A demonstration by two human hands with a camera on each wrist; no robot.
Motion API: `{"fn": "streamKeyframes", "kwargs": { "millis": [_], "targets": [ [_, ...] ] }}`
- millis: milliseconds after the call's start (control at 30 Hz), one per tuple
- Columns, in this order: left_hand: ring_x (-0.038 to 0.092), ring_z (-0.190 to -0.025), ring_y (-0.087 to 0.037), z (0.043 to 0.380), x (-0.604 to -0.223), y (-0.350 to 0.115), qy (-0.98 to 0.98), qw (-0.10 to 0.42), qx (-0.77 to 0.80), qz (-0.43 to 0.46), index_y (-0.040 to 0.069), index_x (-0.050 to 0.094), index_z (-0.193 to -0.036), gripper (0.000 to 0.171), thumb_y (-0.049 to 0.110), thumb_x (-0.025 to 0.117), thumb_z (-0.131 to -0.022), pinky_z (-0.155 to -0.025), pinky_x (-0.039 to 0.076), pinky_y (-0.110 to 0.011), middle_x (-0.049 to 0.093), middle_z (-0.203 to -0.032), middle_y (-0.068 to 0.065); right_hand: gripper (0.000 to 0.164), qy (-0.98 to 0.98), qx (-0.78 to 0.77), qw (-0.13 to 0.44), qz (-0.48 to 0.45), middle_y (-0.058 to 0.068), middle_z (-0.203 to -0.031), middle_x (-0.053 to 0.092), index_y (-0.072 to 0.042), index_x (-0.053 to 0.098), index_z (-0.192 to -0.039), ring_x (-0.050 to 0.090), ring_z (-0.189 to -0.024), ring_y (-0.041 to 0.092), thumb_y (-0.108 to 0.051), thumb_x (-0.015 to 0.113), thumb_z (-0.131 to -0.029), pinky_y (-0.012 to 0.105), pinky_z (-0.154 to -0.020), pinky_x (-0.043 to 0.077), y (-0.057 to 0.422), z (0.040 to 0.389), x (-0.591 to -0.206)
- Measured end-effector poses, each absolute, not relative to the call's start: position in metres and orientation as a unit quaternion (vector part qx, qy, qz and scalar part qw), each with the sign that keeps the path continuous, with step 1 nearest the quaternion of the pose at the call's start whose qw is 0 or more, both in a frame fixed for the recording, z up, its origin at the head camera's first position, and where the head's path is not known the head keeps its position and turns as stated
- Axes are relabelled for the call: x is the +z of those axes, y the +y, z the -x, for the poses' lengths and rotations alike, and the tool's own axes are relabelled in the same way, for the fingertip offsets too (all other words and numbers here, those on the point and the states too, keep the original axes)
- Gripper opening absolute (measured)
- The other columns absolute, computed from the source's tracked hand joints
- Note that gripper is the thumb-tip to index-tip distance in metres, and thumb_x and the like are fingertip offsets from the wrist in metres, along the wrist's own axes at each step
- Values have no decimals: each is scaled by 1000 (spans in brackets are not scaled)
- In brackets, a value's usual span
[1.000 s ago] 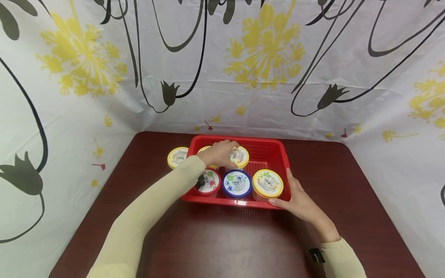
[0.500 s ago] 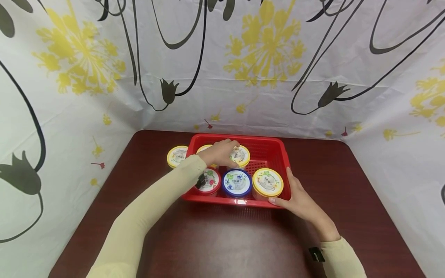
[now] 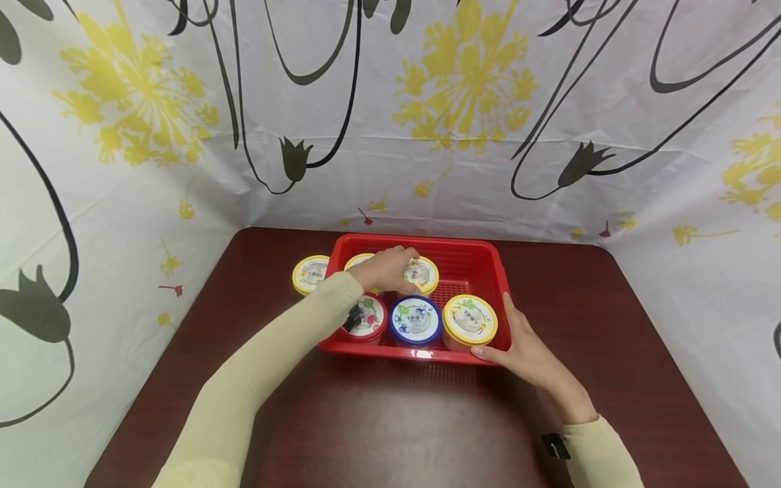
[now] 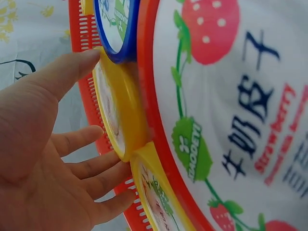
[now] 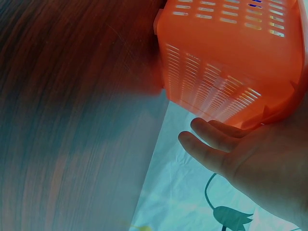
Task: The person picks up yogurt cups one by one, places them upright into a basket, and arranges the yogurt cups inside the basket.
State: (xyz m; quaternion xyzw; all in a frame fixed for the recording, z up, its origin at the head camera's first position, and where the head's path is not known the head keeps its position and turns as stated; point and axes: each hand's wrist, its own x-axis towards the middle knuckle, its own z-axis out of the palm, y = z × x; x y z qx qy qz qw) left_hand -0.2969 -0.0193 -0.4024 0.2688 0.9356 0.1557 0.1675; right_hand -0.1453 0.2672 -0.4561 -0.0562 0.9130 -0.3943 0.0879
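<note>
In the head view my left hand point(image 3: 387, 269) reaches over a yellow-lidded tub point(image 3: 421, 274) at the back of a red plastic basket point(image 3: 454, 251). Its thumb and fingers lie on opposite edges of that yellow lid point(image 4: 115, 103) in the left wrist view. My right hand point(image 3: 533, 349) holds the basket's front right corner, thumb on the front rim and fingers along the outer wall. In the basket's front row sit a red-lidded strawberry tub point(image 3: 369, 317), a blue-lidded tub point(image 3: 416, 321) and a yellow-lidded tub point(image 3: 470, 320). Another yellow-lidded tub point(image 3: 360, 259) is partly hidden behind my left hand.
One more yellow-lidded tub point(image 3: 310, 273) stands outside the basket, by its left wall. The dark wood-look table point(image 3: 390, 420) meets a floral cloth point(image 3: 390, 176) at the back and sides. My left sleeve crosses the basket's left edge.
Both hands stay at the same places on the tub and the basket. The view has shifted very slightly; otherwise nothing visibly moves.
</note>
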Motion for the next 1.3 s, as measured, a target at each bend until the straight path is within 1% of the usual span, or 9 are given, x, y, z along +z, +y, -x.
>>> {"fn": "streamKeyframes", "kwargs": {
  "millis": [167, 367, 600, 700, 833, 1033, 1300],
  "targets": [
    [48, -135, -23, 298, -402, -21, 940, 168, 158, -250, 17, 41, -147, 76, 44, 75, -84, -115, 42, -44, 49, -146, -6, 128, 913, -396, 85, 56, 21, -158, 17, -29, -12, -158, 26, -141, 45, -55, 80, -73, 57, -88, 57, 267, 145, -455],
    [44, -140, -24, 299, -404, -22, 940, 172, 155, -250, 18, 40, -148, 76, 44, 74, -85, -116, 40, -46, 47, -149, -6, 129, 913, -395, 86, 55, 22, -158, 17, -28, -12, -158, 26, -140, 45, -55, 80, -73, 57, -88, 57, 266, 145, -454],
    [35, -148, -27, 298, -404, -25, 943, 170, 140, -248, 17, 41, -149, 76, 46, 72, -86, -122, 29, -49, 45, -153, -5, 129, 914, -392, 86, 55, 22, -158, 17, -27, -12, -158, 27, -140, 45, -55, 80, -73, 58, -89, 56, 265, 145, -455],
    [34, -148, -27, 297, -404, -26, 944, 168, 134, -251, 17, 41, -149, 76, 47, 71, -87, -123, 27, -49, 46, -153, -6, 129, 914, -392, 87, 54, 22, -158, 17, -26, -12, -159, 27, -140, 45, -55, 80, -73, 58, -89, 56, 265, 146, -455],
    [36, -147, -27, 297, -403, -28, 945, 160, 133, -254, 17, 41, -149, 75, 46, 71, -87, -123, 29, -49, 47, -151, -5, 129, 914, -392, 89, 54, 22, -158, 17, -26, -12, -159, 26, -140, 45, -55, 80, -73, 58, -90, 56, 264, 146, -455],
    [42, -142, -26, 296, -395, -40, 945, 139, 162, -246, 17, 42, -148, 72, 43, 72, -87, -119, 35, -48, 49, -150, -5, 129, 915, -391, 92, 51, 23, -159, 16, -25, -12, -159, 27, -140, 46, -56, 79, -73, 57, -89, 56, 264, 145, -455],
    [43, -142, -27, 294, -375, -72, 945, 84, 201, -246, 15, 43, -147, 68, 42, 69, -90, -118, 37, -48, 49, -150, -8, 129, 915, -388, 92, 53, 23, -159, 16, -24, -13, -159, 27, -140, 46, -56, 79, -74, 57, -89, 56, 265, 143, -454]
  ]
}}
